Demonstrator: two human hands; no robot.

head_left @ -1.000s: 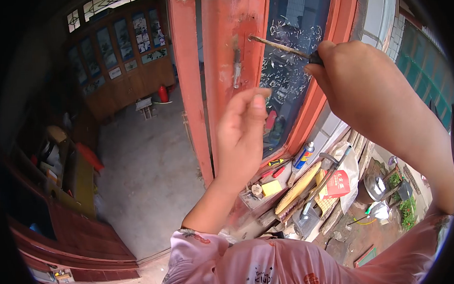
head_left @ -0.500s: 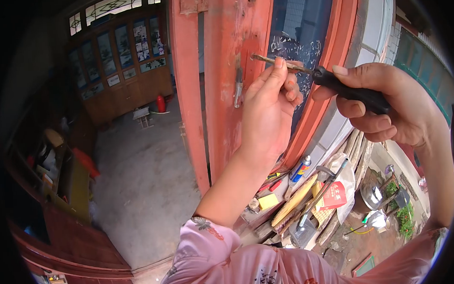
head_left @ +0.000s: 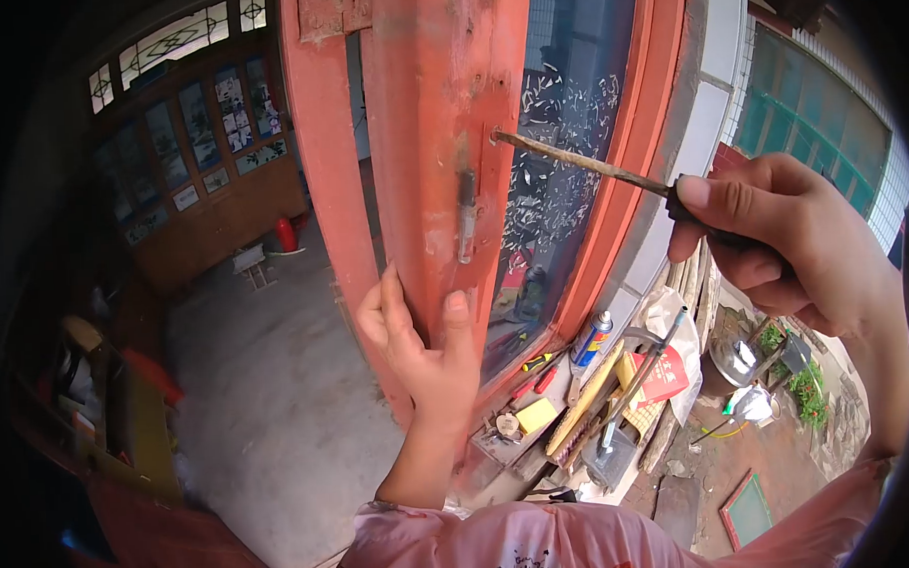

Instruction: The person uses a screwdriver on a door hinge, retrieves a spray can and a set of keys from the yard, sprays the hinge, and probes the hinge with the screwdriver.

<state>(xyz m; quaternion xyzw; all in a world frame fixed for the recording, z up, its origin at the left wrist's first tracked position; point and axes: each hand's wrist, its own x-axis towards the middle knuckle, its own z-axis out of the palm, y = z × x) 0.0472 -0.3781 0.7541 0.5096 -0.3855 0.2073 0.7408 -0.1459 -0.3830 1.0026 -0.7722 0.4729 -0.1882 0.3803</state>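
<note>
My right hand (head_left: 783,232) is wrapped round the black handle of a screwdriver (head_left: 591,165). The shaft is rusty brown, and its tip touches a small hole in the edge of the red wooden door frame (head_left: 431,115). My left hand (head_left: 422,350) grips the lower part of that frame, thumb on the front face and fingers round the inner side. A narrow metal fitting (head_left: 466,213) sits on the frame above my left hand. Beside it, a glass pane (head_left: 561,170) carries many pale flakes.
At the lower right lie a spray can (head_left: 591,339), a yellow block (head_left: 536,414), red-handled tools (head_left: 545,379), a hacksaw (head_left: 643,378), a red-and-white bag (head_left: 668,377) and wooden poles. Indoors at left are a red extinguisher (head_left: 287,235), a small stool (head_left: 254,266) and cabinets.
My left hand has left the screwdriver shaft and moved down to the frame, where it now holds on. My right hand still holds the screwdriver. The view has shifted a little.
</note>
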